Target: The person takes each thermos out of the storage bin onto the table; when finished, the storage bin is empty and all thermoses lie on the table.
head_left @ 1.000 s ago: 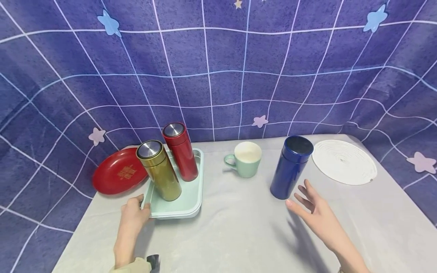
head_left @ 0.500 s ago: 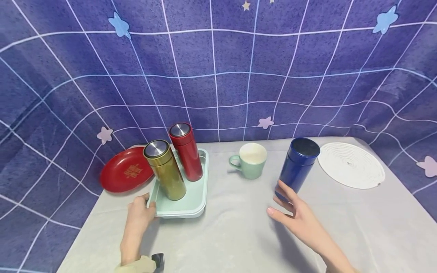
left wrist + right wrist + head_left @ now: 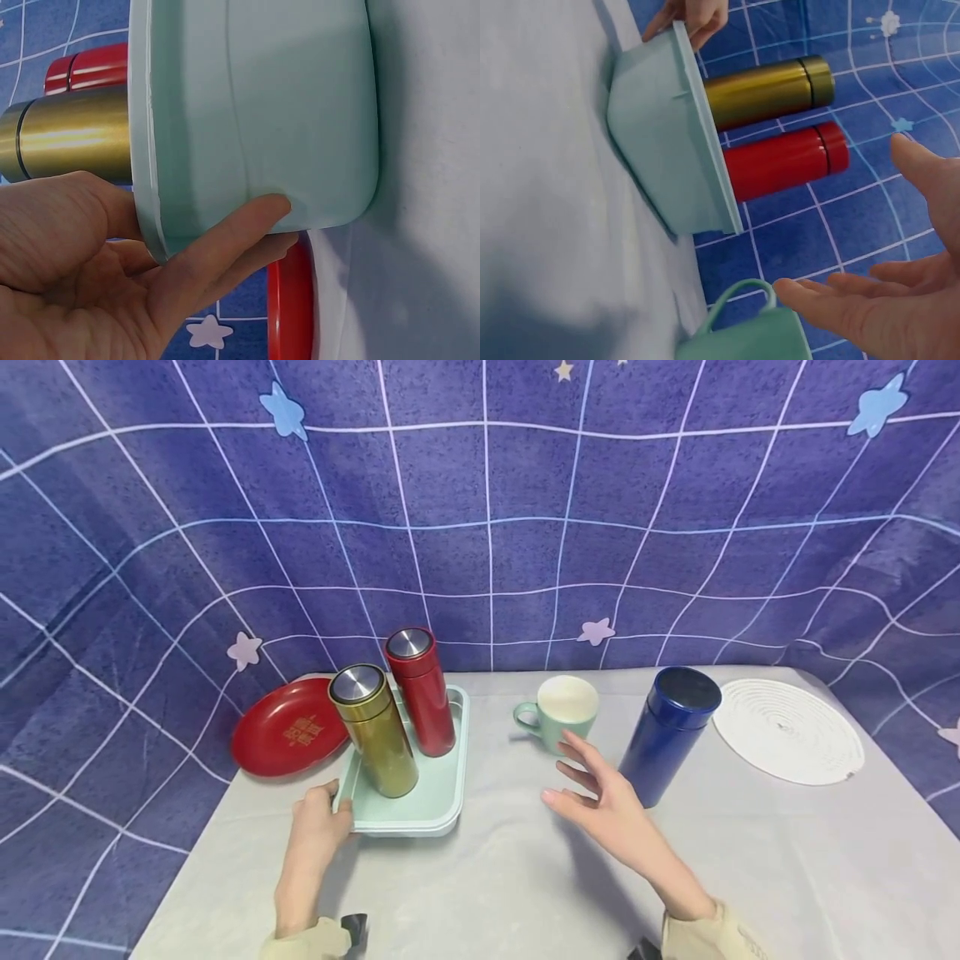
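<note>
My left hand (image 3: 318,827) grips the near left corner of a mint-green plastic tray (image 3: 405,817). In the left wrist view its thumb is at the rim and its fingers (image 3: 232,232) lie against the outer wall. Inside the tray stand a gold thermos (image 3: 377,739) and a red thermos (image 3: 423,706), both upright with steel-topped lids. My right hand (image 3: 603,797) is in the air with fingers spread, holding nothing. It is in front of a mint-green mug (image 3: 567,710) and left of a blue thermos (image 3: 663,743), overlapping both slightly in the head view.
A red plate (image 3: 288,727) with gold lettering lies at the back left, beside the tray. At the back right is a round white coiled mat (image 3: 787,731). Behind the grey-white tabletop (image 3: 480,893) hangs a blue grid-patterned cloth (image 3: 480,527).
My right hand has moved left, from beside the blue thermos to in front of the mug. The left hand keeps its grip on the tray. The whole head view has shifted slightly.
</note>
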A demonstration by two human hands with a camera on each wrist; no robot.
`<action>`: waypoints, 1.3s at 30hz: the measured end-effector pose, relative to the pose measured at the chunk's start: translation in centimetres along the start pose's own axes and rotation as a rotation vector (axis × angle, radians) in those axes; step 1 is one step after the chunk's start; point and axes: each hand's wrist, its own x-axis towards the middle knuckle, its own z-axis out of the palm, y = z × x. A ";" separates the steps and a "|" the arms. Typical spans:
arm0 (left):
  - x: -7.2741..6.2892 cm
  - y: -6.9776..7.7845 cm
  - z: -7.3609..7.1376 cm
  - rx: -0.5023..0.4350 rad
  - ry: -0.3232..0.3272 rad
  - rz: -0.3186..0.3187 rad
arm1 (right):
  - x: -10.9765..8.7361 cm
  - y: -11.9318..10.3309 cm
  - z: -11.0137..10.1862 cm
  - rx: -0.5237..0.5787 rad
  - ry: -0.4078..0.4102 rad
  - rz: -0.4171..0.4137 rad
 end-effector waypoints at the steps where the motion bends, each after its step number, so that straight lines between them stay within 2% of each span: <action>1: 0.0 0.0 0.0 -0.002 0.002 -0.001 | 0.3 0.1 0.2 0.007 -0.002 -0.006; 9: 0.0 0.2 0.0 -0.010 0.005 -0.007 | 2.5 0.8 2.6 0.087 -0.035 -0.059; 20: 0.0 0.1 0.1 -0.013 0.008 0.001 | 4.4 0.6 5.4 0.147 -0.105 -0.044; 29: -0.1 -0.2 0.0 -0.008 0.027 0.002 | 5.8 1.0 7.4 0.158 -0.108 -0.070; 39: 0.0 0.0 0.1 -0.050 0.027 0.001 | 7.3 0.9 9.8 0.158 -0.074 -0.122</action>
